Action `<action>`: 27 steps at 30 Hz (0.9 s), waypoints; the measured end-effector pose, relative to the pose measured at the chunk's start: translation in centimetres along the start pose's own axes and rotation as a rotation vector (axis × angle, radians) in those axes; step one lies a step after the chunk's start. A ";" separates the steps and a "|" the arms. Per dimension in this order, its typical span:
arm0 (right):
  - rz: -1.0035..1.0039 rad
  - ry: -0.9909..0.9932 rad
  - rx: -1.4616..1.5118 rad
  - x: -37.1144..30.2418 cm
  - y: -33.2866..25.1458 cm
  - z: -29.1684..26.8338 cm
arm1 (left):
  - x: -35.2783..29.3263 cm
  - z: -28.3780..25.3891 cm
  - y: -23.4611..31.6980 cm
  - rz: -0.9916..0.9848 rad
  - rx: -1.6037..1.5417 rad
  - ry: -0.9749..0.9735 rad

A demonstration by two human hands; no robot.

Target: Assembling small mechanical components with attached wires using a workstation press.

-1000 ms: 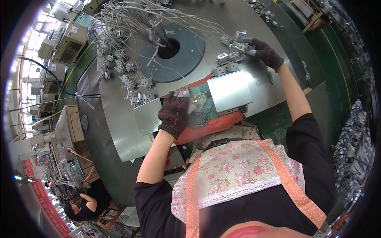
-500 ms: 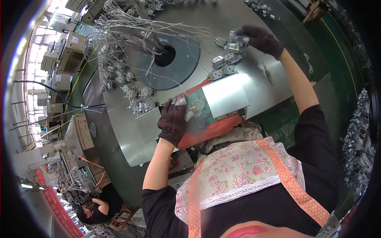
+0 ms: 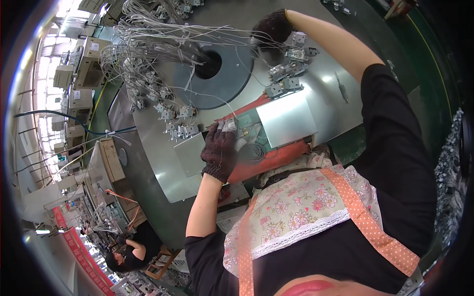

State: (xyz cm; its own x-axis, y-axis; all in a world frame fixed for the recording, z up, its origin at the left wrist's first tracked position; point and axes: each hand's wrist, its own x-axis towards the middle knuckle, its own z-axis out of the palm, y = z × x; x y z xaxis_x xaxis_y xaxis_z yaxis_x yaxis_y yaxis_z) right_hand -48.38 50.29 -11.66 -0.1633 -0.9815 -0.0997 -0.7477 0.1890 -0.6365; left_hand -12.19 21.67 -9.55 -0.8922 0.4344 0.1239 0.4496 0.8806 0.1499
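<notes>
My left hand (image 3: pixel 218 153), in a dark maroon knit glove with pale fingertips, is closed at the left end of a greenish work plate (image 3: pixel 251 129). A thin grey cable (image 3: pixel 224 100) runs up from its fingertips; the fingers hide what they hold. Beside them on the plate lie a small brass-coloured piece and a coil of thin wire (image 3: pixel 257 153). My right hand (image 3: pixel 272 30), gloved too, reaches across the table among the grey cables (image 3: pixel 217 32). Its fingers are blurred and partly hidden. Just nearer to me stands a row of small metal boxes (image 3: pixel 285 69).
A shiny metal sheet (image 3: pixel 287 120) covers the plate's right part, with red padding (image 3: pixel 271 160) along the near edge. Right of it lies a slim tool (image 3: pixel 341 89). A grey disc (image 3: pixel 229 79) carries the cable bundle's post. Another person (image 3: pixel 136 249) works at lower left.
My right hand has moved left and farther away, from the metal boxes to the cables. My left hand stays at the plate. The whole view has shifted slightly.
</notes>
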 end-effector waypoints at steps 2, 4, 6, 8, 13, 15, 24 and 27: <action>0.485 -0.398 0.953 0.9 -0.7 -0.7 | -0.2 0.1 0.1 -0.014 -0.001 0.003; 0.801 -0.240 0.988 1.8 4.4 1.0 | -0.1 0.2 0.1 0.002 -0.007 -0.010; 0.702 -0.636 1.084 3.5 6.1 1.9 | 0.0 -0.1 0.3 -0.009 -0.029 0.007; 0.578 -0.570 0.958 5.0 1.9 3.1 | -0.7 -0.2 0.5 -0.046 -0.048 0.020; 0.486 -0.575 0.506 4.6 -9.6 2.3 | -0.6 -0.7 0.9 -0.058 -0.040 -0.017; 0.481 -0.598 0.283 5.0 -11.2 1.9 | -0.7 -0.6 1.0 -0.069 -0.041 -0.029; 0.643 0.546 -0.356 0.5 -0.6 -2.6 | -1.0 0.1 0.5 -0.059 -0.035 0.006; 0.605 0.897 -0.730 -6.1 4.0 -5.1 | -0.4 0.3 0.3 -0.017 -0.024 0.024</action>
State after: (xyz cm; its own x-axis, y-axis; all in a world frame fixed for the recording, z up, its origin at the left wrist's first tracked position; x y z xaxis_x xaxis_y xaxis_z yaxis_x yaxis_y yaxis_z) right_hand -53.70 57.20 -9.71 -0.7527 -0.4285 0.4998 -0.5339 0.8415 -0.0826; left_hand -11.72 21.79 -9.89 -0.8985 0.4146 0.1442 0.4355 0.8829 0.1753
